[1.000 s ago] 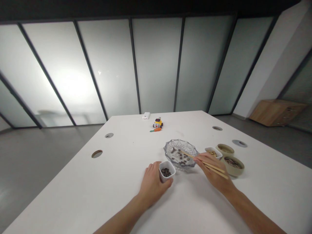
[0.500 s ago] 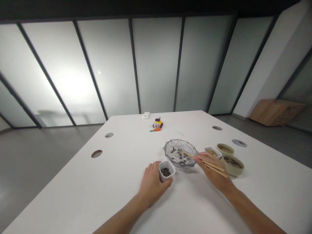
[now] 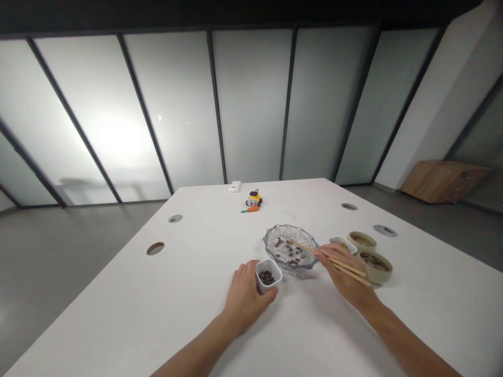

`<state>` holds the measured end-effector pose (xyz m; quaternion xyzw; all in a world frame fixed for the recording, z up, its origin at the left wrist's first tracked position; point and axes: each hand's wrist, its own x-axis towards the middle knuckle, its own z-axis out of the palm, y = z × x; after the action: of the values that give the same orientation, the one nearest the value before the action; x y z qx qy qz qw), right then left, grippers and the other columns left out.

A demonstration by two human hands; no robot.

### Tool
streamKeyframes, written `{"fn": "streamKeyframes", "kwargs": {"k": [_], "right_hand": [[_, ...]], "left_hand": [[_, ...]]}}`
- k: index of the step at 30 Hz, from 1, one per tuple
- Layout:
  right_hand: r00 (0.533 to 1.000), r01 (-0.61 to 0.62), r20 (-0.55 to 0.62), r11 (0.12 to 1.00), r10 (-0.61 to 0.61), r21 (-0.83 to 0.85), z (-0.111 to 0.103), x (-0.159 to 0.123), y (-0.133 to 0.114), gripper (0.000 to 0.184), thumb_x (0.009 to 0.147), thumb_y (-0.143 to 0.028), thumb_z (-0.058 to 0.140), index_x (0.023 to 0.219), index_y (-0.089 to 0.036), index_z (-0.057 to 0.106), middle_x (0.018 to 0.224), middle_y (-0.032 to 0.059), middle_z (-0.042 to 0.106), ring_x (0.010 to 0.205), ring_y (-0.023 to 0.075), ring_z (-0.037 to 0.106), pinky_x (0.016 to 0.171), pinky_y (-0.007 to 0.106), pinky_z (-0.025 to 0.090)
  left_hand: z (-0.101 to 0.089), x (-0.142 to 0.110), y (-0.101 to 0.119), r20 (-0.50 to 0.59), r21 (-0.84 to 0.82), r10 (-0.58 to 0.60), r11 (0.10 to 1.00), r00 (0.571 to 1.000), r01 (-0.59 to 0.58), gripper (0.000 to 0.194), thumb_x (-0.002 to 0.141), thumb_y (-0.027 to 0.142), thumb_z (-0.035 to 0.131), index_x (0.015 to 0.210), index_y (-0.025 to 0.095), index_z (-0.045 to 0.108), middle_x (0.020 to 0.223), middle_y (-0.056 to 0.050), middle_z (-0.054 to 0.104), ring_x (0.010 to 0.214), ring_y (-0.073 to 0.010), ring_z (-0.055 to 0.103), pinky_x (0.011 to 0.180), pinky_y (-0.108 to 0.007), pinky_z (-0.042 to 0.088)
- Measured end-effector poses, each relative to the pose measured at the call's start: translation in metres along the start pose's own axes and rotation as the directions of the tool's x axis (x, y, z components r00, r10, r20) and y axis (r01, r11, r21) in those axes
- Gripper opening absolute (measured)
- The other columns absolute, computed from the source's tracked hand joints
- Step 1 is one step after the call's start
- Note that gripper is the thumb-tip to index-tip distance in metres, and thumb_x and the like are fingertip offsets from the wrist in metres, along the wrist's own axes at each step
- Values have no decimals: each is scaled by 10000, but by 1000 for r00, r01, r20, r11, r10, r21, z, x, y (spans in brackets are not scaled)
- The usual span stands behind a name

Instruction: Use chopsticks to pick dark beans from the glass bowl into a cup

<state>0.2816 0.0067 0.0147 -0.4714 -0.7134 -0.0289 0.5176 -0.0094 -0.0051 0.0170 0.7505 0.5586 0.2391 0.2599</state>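
My left hand (image 3: 247, 296) is wrapped round a small white square cup (image 3: 278, 276), its thumb on the near side. Dark beans (image 3: 267, 278) lie in the bottom of that cup. A pair of wooden chopsticks (image 3: 348, 268) is gripped in my right hand (image 3: 346, 272), their tips reaching left over the clear glass bowl (image 3: 271, 254). Several brown beans (image 3: 291, 253) are scattered inside the bowl, just beyond the cup. Whether the tips pinch a bean is too small to tell.
Right of the bowl stand a white dish (image 3: 334, 240), partly behind my right hand, and two beige bowls (image 3: 387, 272) (image 3: 363, 234) with small contents. Farther back on the white table (image 3: 188, 293) are a toy car (image 3: 253, 198), an orange toy carrot (image 3: 251, 209) and a white box-shaped device (image 3: 234, 186).
My right hand and the chopsticks have shifted very slightly, the chopsticks' rear ends a little to the right. My left hand and the cup stay in place.
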Motion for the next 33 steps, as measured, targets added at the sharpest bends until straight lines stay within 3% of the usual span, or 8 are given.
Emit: {"fn": "streamKeyframes", "kwargs": {"k": [3,13,22,27,33], "right_hand": [[1000,16,-23,1000,-16,12,1,0,0,337,1092,-493,618,936,-269,814,934,56,827,869,236,774,810,381,635],[998,-40,58,996,36,75,2,1,-1,343,1072,-518,645,926,-256,812,910,57,812,819,229,766,773,367,636],[999,29,-16,1000,-30,-10,-3,4,-6,343,1098,-494,609,935,-271,812,922,42,826,847,218,778,801,357,639],[992,-67,-110,998,69,22,-16,15,-24,414,1078,-584,605,894,-272,807,911,52,821,859,227,783,774,344,641],[989,-145,33,981,141,130,-23,18,-43,494,1053,-673,574,840,-307,829,847,61,822,816,261,789,766,387,661]], "left_hand": [[0,0,0,0,0,0,1000,1000,0,374,863,379,729,1196,235,641,1209,-77,714,1170,-301,616,1033,-410,431],[3,0,-2,-15,7,16,1000,1000,-16,370,868,372,733,1199,234,642,1190,-76,712,1153,-299,623,1019,-407,439],[0,0,1,-8,21,0,1000,1000,0,369,870,390,732,1196,241,643,1181,-74,716,1155,-306,630,1018,-409,449],[0,0,-1,2,5,6,1000,1000,-6,392,866,401,734,1214,242,650,1210,-75,717,1172,-306,625,1033,-414,447],[0,1,-1,-4,9,10,1000,1000,-10,398,867,386,739,1231,248,652,1239,-81,724,1191,-315,626,1046,-415,448]]}}
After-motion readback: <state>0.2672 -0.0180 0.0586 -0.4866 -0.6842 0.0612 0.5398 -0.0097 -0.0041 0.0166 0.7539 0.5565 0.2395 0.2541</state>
